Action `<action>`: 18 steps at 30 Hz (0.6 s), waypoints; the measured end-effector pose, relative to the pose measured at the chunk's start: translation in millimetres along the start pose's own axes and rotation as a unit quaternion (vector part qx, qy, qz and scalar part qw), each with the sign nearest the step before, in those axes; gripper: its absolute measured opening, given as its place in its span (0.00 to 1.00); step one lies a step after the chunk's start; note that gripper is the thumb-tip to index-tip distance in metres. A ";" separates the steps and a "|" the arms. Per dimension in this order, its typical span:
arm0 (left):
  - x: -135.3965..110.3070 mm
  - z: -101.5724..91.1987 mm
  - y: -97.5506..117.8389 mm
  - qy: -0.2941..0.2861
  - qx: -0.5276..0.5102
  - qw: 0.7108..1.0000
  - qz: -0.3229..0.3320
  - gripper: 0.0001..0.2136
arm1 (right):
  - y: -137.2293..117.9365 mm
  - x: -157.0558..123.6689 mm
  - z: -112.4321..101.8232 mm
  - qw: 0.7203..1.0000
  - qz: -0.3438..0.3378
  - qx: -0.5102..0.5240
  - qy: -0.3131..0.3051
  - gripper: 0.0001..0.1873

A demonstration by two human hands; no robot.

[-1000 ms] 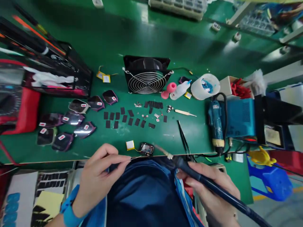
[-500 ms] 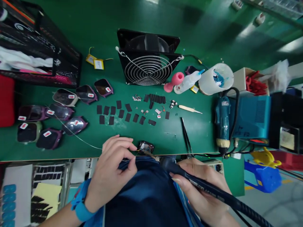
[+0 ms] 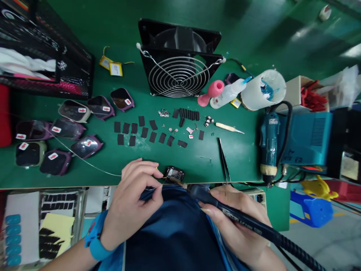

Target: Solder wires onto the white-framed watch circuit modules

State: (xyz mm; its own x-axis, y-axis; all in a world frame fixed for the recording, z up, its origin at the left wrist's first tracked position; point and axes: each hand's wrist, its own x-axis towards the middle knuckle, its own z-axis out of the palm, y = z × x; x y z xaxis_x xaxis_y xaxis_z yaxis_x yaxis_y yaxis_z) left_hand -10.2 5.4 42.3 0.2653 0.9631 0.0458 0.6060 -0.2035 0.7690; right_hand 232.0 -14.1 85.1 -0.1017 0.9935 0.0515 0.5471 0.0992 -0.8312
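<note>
My right hand (image 3: 239,222) is closed round the black handle of a soldering iron (image 3: 214,201). The iron's tip reaches the near-left edge of a small open watch case (image 3: 175,173), whose circuit board shows; exact contact is hard to make out. My left hand (image 3: 139,199) is just left of the case, with thumb and index finger pinching a thin solder wire (image 3: 98,168). That wire runs in from the left and passes behind the hand. A fine yellow lead (image 3: 165,177) lies between the left fingertips and the case.
Several watch cases (image 3: 67,128) with arrow stickers lie left. Black pads (image 3: 144,132) are scattered mid-table. Tweezers (image 3: 223,162) and a pale-handled tool (image 3: 228,128) lie right. A fan (image 3: 179,75) stands behind, beside a bottle (image 3: 228,94), a white cup (image 3: 249,99) and an electric screwdriver (image 3: 267,146).
The camera view has shifted slightly. Both hands keep their grips, and the soldering iron stays at the watch case with hardly any visible movement.
</note>
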 end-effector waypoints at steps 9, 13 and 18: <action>-1.0 1.0 -2.0 -0.001 0.008 1.000 -0.002 0.08 | -0.6 2.6 3.7 1.000 -0.011 0.017 -0.001 0.07; -1.0 2.1 -2.4 0.003 0.012 1.000 0.004 0.08 | -2.1 3.7 3.9 1.000 -0.004 0.002 -0.008 0.07; -0.4 2.6 -2.3 0.006 0.009 1.000 -0.004 0.08 | -5.8 5.2 4.1 1.000 -0.004 -0.003 -0.001 0.06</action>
State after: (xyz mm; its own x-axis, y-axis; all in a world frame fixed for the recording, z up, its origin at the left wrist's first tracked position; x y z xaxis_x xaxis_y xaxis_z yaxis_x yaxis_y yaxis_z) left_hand -9.8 4.9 38.9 0.2516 0.9667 0.0465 0.6216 -0.1982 0.7578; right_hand 224.9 -9.7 87.9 -0.1075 0.9926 0.0573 0.5518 0.1075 -0.8270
